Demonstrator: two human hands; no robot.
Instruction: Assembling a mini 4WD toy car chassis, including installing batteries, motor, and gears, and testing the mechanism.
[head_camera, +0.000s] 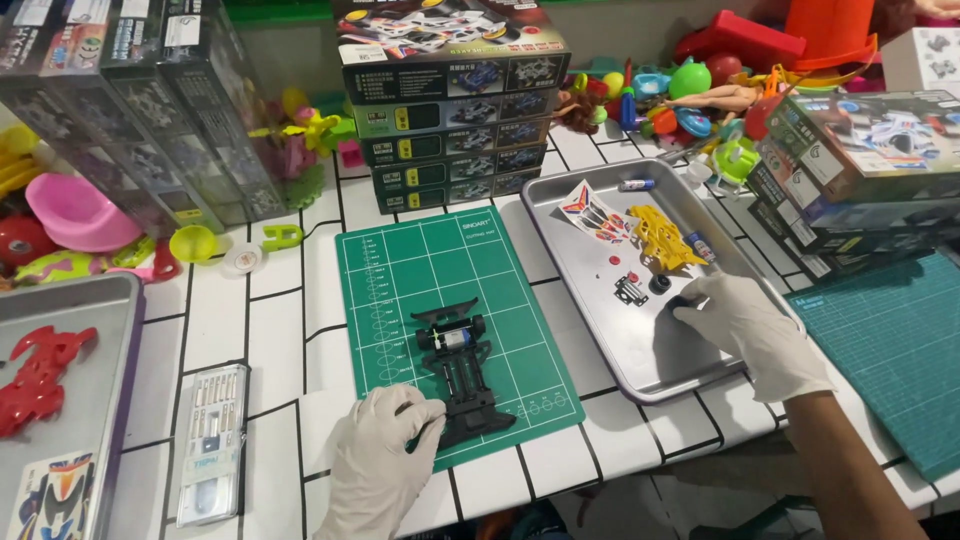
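Black toy car chassis (458, 365) lies on the green cutting mat (400, 270) in the middle of the white tiled worktop (270, 320). Left hand (385, 455), gloved, pinches its near end. Right hand (745, 325), gloved, curls round a small black wheel (682, 301) in the metal tray (590, 340), near a yellow car body (660, 240) and sticker sheet (592, 212).

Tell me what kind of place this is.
Likely a hobby bench for building toy model cars: a black car chassis lies on a green cutting mat, a steel tray holds small parts, and boxed kits are stacked behind.
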